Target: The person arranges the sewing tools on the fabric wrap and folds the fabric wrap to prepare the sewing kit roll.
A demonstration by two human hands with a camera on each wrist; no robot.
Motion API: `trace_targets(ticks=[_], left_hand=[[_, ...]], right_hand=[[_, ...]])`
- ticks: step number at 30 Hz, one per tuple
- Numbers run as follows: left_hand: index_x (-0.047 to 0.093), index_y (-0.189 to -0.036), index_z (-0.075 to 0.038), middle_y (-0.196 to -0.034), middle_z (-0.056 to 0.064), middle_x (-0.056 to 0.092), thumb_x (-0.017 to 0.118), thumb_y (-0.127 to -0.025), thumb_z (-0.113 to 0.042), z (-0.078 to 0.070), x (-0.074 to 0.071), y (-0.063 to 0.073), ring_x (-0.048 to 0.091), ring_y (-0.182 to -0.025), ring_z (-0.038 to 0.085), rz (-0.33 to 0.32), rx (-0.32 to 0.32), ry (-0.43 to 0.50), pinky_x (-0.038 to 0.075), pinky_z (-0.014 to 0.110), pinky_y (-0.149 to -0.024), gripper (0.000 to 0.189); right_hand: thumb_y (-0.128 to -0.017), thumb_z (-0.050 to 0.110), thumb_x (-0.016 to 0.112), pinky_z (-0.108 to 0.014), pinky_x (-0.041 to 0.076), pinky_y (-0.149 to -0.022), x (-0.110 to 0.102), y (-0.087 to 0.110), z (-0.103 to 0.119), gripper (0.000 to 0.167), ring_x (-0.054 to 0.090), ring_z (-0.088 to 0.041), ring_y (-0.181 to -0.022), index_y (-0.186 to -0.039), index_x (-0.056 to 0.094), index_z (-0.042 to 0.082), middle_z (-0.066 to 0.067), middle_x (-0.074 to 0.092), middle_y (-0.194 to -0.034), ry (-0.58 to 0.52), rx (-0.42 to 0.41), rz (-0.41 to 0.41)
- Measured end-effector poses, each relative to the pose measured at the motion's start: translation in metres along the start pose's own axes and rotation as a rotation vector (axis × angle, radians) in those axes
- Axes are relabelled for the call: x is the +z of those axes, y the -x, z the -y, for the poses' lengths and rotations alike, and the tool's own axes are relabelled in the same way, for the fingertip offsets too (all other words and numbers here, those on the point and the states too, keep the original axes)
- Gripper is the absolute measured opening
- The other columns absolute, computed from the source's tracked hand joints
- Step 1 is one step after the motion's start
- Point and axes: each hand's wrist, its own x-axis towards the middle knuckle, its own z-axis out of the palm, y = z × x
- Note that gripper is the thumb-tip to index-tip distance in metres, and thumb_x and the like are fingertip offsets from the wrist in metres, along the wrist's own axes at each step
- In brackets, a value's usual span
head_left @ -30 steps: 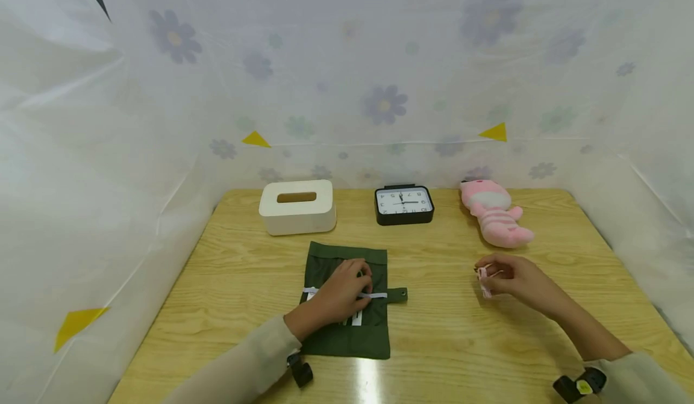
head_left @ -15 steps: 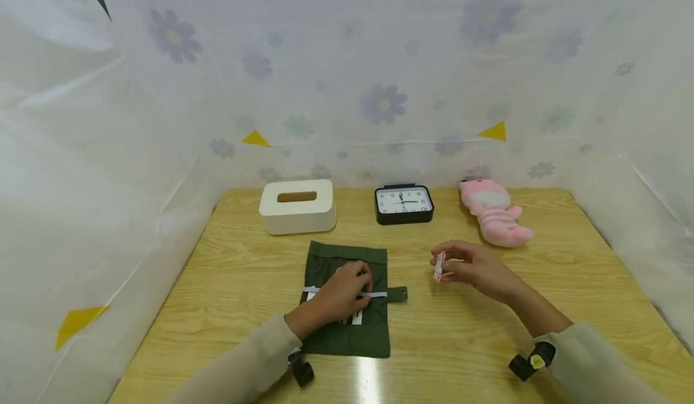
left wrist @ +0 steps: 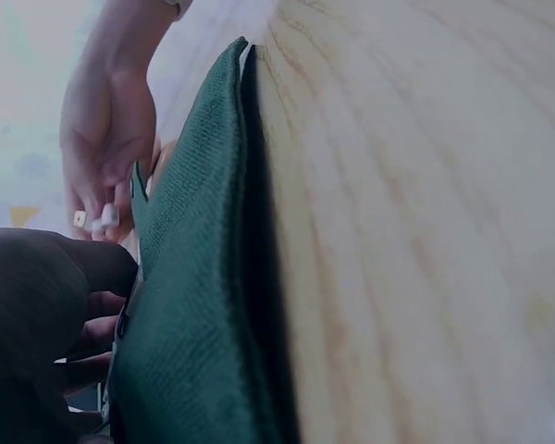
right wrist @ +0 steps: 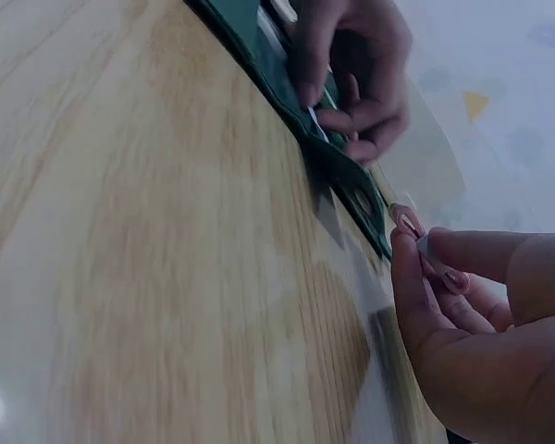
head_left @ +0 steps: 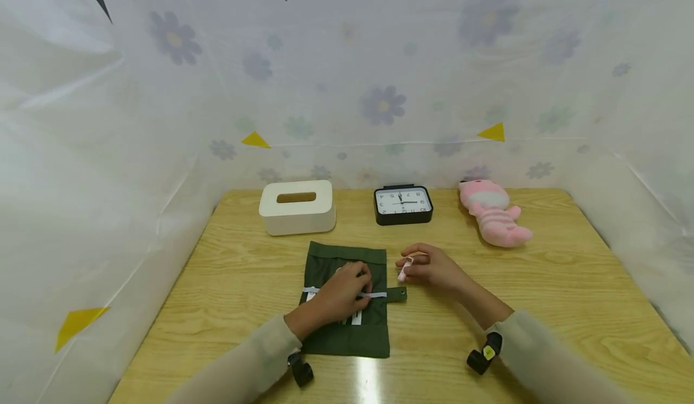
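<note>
Pink cord bundle (head_left: 405,270), at 2 o'clock of the dark-green fabric pouch (head_left: 375,316)
The right hand (head_left: 434,270) pinches it between fingers, the left hand (head_left: 343,289) the thin white elastic band (head_left: 377,295); a slackened grip could drop the bundle or snap the band.

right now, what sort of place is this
Likely a makeshift indoor booth: white, flower-printed, plastic-looking sheeting rises behind and on both sides of a yellowish wood-grain tabletop bearing a rectangular black-framed clock.
</note>
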Motion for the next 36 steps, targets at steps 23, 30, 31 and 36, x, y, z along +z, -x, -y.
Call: trace_targets(ticks=[23, 30, 31, 36], left_hand=[[0.071, -0.106, -0.02, -0.116, 0.0, 0.061, 0.074, -0.098, -0.03, -0.006, -0.001, -0.005, 0.058, -0.12, 0.023, -0.025, 0.001, 0.006, 0.041, 0.057, -0.112, 0.013], [0.075, -0.099, -0.022, -0.115, 0.0, 0.062, 0.076, -0.096, -0.032, -0.018, 0.0, -0.01, 0.058, -0.122, 0.026, -0.023, -0.069, -0.08, 0.044, 0.061, -0.108, 0.01], [0.075, -0.098, -0.022, -0.116, 0.0, 0.062, 0.076, -0.096, -0.032, -0.02, 0.0, -0.01, 0.058, -0.123, 0.026, -0.02, -0.081, -0.088, 0.044, 0.062, -0.107, 0.01], [0.076, -0.102, -0.023, -0.117, -0.001, 0.063, 0.075, -0.097, -0.034, -0.026, 0.003, -0.011, 0.059, -0.123, 0.026, -0.033, -0.106, -0.115, 0.046, 0.065, -0.103, 0.013]], right_hand=[[-0.095, 0.003, 0.073, -0.03, 0.06, -0.073, 0.049, -0.022, -0.002, 0.018, 0.068, -0.02, -0.092, -0.113, 0.069, 0.003, -0.009, 0.069, -0.104, 0.533, -0.108, -0.095], [-0.095, 0.008, 0.074, -0.029, 0.057, -0.076, 0.047, -0.021, -0.006, 0.02, 0.068, -0.016, -0.091, -0.115, 0.072, 0.005, -0.007, 0.071, -0.105, 0.568, -0.107, -0.116], [-0.096, 0.008, 0.073, -0.029, 0.057, -0.075, 0.047, -0.021, -0.007, 0.02, 0.068, -0.016, -0.091, -0.115, 0.071, 0.005, -0.007, 0.071, -0.105, 0.559, -0.1, -0.118], [-0.097, 0.007, 0.071, -0.031, 0.056, -0.075, 0.045, -0.021, -0.01, 0.018, 0.066, -0.016, -0.09, -0.115, 0.07, 0.004, -0.007, 0.069, -0.105, 0.489, -0.065, -0.154]])
